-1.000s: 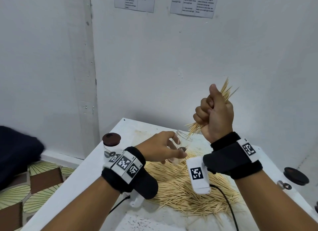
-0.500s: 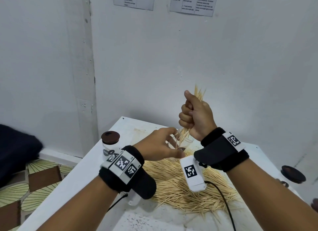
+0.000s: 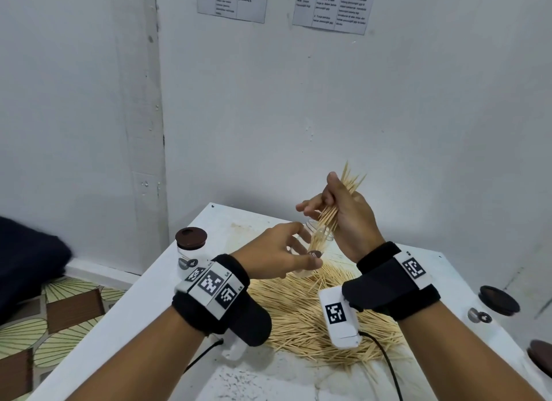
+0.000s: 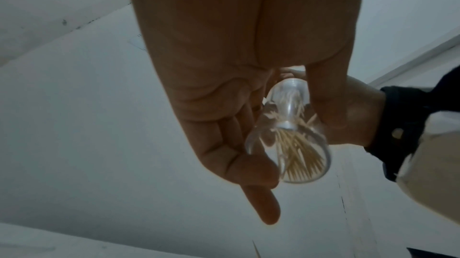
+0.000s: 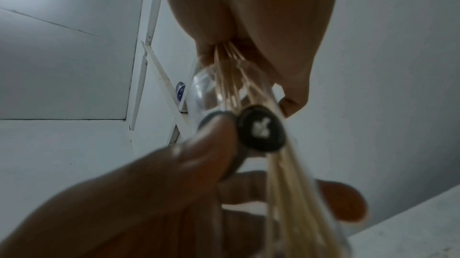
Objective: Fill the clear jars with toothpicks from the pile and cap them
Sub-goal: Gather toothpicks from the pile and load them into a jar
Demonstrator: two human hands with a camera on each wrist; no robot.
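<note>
My left hand (image 3: 298,251) grips a clear jar (image 3: 322,238), held tilted above the toothpick pile (image 3: 298,311) on the white table (image 3: 134,326). My right hand (image 3: 321,197) holds a toothpick bundle (image 3: 330,215) upright over the jar's mouth, its fingers loosened and partly spread. The bundle's lower ends are inside the jar. In the left wrist view the jar (image 4: 293,144) shows toothpicks lying in it. The right wrist view shows toothpicks (image 5: 286,183) running down into the jar past its dark round sticker (image 5: 261,132).
A capped jar with a brown lid (image 3: 191,245) stands at the table's left edge. Two dark lids (image 3: 498,300) (image 3: 540,356) and a small round sticker (image 3: 479,315) are at the right edge. A wall stands close behind the table. A dark cloth (image 3: 27,269) is at far left.
My right hand came down and left from a raised fist to the jar's mouth. Its fingers loosened and the bundle's lower ends went into the jar. The left hand stayed put.
</note>
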